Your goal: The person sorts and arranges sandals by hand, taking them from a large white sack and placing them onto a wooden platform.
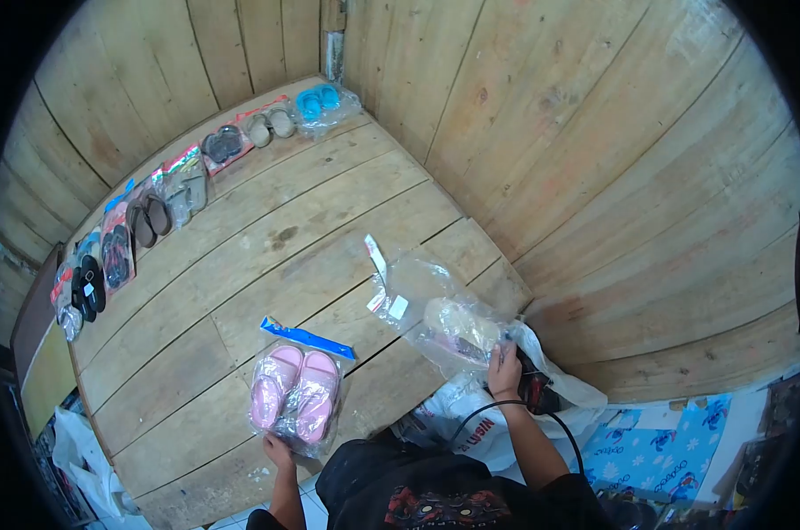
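Note:
A pair of pink slide sandals (317,390) lies in a clear plastic bag with a blue header strip (308,337) at its top. My left hand (278,449) is closed on the lower left edge of that bag, which rests on the wooden boards. To the right, my right hand (505,369) grips the end of another clear plastic bag (417,281). Something pale yellow, apparently footwear, shows through it, blurred by the plastic's glare. A white label sits near that bag's far end. Fingertips of both hands are partly hidden.
Several bagged pairs of sandals, including blue ones (318,102) and black ones (87,289), line the platform's back and left edges. A white sack (470,424) stands at the front right, near a black cable (569,435). Wooden walls (594,159) enclose the platform (179,380).

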{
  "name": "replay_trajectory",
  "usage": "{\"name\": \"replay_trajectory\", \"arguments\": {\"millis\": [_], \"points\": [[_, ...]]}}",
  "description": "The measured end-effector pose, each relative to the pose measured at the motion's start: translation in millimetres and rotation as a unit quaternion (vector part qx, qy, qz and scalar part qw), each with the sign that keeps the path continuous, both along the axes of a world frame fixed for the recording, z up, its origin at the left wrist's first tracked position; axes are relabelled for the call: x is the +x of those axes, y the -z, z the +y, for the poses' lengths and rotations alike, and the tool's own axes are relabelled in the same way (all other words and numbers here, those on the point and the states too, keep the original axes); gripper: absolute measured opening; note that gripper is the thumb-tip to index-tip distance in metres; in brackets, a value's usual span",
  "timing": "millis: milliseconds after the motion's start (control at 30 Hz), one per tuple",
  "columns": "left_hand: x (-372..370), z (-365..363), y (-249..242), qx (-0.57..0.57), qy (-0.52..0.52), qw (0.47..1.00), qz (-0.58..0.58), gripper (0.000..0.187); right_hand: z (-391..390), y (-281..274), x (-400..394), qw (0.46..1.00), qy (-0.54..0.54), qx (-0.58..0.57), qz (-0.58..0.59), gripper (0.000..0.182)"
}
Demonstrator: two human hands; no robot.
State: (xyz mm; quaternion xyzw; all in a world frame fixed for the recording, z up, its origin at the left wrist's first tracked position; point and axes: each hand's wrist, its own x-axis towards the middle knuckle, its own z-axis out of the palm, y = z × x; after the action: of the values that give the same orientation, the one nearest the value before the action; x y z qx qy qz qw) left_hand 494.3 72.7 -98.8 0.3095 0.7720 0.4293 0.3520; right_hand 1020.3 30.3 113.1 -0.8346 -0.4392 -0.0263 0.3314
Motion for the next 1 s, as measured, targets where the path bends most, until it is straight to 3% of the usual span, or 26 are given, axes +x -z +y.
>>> {"name": "replay_trajectory", "arguments": {"millis": [133,200,233,333,400,433,467,500,533,633,700,767,833,900,1000], "points": [[-9.0,7.0,24.0,-0.033,0.060,0.998,-0.011,0.044,-34.3,8.1,19.1,0.986,0.147,-0.053,0.054,0.029],[-18.0,12.6,47.7,-0.065,0.065,0.995,0.033,0.048,-51.1,9.5,39.7,0.982,0.169,0.080,0.023,0.031],[-9.3,12.8,31.4,-0.046,0.076,0.993,0.079,0.054,-57.4,-1.4,49.1,0.957,0.209,0.126,0.160,0.033],[0.7,21.0,0.4,-0.132,0.098,0.975,0.153,0.057,-80.4,-49.7,74.6,0.923,0.292,0.175,0.176,0.033],[-8.1,21.9,18.9,-0.106,0.112,0.977,0.148,0.060,-157.5,44.4,176.2,0.920,0.354,0.169,0.016,0.031],[-10.5,22.9,21.4,-0.105,0.109,0.978,0.142,0.061,-164.4,17.1,174.0,0.870,0.387,0.255,0.169,0.030],[-12.1,24.2,24.1,-0.105,0.106,0.979,0.136,0.062,-171.0,-11.4,171.2,0.779,0.426,0.351,0.297,0.030],[-11.3,25.9,24.0,-0.100,0.123,0.978,0.134,0.062,-188.5,-20.6,179.2,0.715,0.451,0.409,0.345,0.026],[-11.3,26.2,23.8,-0.113,0.108,0.974,0.163,0.067,-212.4,-22.3,188.8,0.708,0.460,0.417,0.336,0.026],[-19.8,30.4,43.3,-0.129,0.101,0.969,0.182,0.073,-288.3,-9.0,218.0,0.528,0.506,0.554,0.398,0.023],[-37.4,35.3,70.9,-0.128,0.094,0.974,0.161,0.077,-335.5,-10.1,215.5,0.492,0.518,0.565,0.413,0.023],[-36.2,39.0,60.7,-0.144,0.105,0.976,0.125,0.074,-386.1,-3.2,220.8,0.406,0.550,0.594,0.424,0.022],[-29.0,34.6,38.8,-0.164,0.111,0.976,0.089,0.071,-439.3,14.1,214.4,0.419,0.529,0.626,0.391,0.024],[3.8,28.8,-19.5,-0.194,0.093,0.976,0.023,0.072,-448.7,12.2,198.7,0.434,0.506,0.650,0.364,0.026],[-44.3,41.9,70.3,-0.179,0.095,0.977,0.067,0.072,-437.9,-13.2,167.1,0.382,0.601,0.630,0.311,0.032]]}}
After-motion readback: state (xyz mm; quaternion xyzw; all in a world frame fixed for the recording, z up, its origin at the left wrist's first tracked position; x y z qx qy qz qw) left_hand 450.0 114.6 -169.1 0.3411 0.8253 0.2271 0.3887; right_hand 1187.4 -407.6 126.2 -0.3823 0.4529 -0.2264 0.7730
